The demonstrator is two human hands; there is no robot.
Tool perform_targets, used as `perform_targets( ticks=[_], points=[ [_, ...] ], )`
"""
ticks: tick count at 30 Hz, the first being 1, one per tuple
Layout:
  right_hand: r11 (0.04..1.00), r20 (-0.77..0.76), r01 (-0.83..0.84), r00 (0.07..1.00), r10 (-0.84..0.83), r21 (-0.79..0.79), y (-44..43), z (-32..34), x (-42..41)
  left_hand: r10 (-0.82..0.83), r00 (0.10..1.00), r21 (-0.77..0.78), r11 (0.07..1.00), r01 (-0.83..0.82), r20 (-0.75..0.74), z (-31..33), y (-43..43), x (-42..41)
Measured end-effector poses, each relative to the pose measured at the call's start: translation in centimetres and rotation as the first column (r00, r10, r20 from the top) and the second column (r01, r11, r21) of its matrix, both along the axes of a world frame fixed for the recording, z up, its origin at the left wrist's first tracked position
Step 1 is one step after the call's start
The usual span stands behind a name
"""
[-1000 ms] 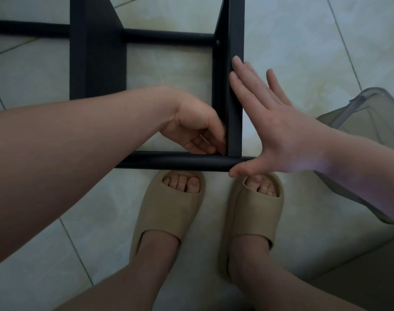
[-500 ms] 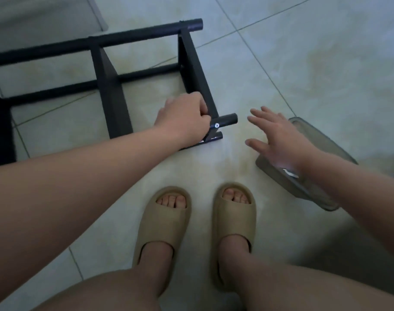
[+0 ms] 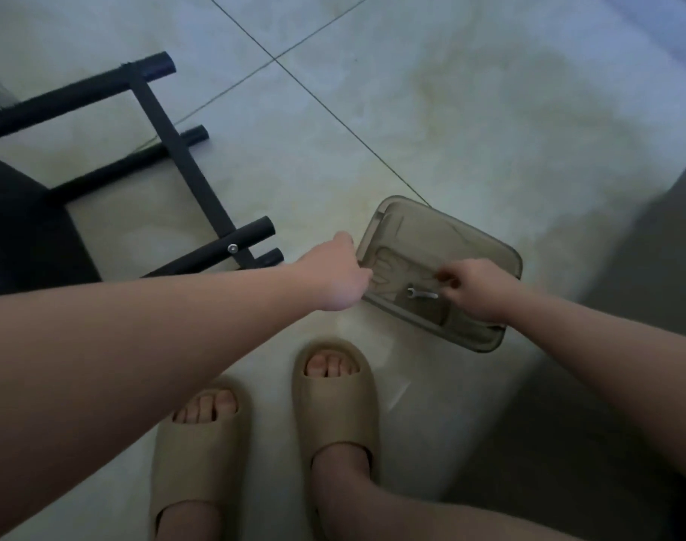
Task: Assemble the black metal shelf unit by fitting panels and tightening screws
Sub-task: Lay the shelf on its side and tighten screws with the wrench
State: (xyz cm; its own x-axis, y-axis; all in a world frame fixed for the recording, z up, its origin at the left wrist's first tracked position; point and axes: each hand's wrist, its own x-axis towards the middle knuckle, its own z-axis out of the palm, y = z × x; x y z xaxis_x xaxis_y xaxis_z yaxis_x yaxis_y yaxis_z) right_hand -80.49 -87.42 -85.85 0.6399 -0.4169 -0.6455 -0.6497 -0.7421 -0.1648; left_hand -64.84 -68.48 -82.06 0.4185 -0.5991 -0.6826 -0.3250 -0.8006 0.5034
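On the pale tiled floor, at left in the head view, lies the black metal shelf frame [image 3: 179, 154], untouched. The left hand [image 3: 339, 275] meets the rim of a translucent grey plastic tray [image 3: 431, 224], its grip hidden. The right hand [image 3: 478, 290] hangs over the tray, fingers curled beside a small silver wrench [image 3: 421, 294]; I cannot tell whether they pinch anything.
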Motion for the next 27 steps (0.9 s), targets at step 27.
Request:
perform_targets(
  ticks=[27],
  points=[
    [1.000,0.368,-0.003,0.930,0.000,0.006,3.9,10.6,6.0,0.123,0.992,-0.051,0.991,-0.122,0.024,8.4,4.2,2.3]
  ],
)
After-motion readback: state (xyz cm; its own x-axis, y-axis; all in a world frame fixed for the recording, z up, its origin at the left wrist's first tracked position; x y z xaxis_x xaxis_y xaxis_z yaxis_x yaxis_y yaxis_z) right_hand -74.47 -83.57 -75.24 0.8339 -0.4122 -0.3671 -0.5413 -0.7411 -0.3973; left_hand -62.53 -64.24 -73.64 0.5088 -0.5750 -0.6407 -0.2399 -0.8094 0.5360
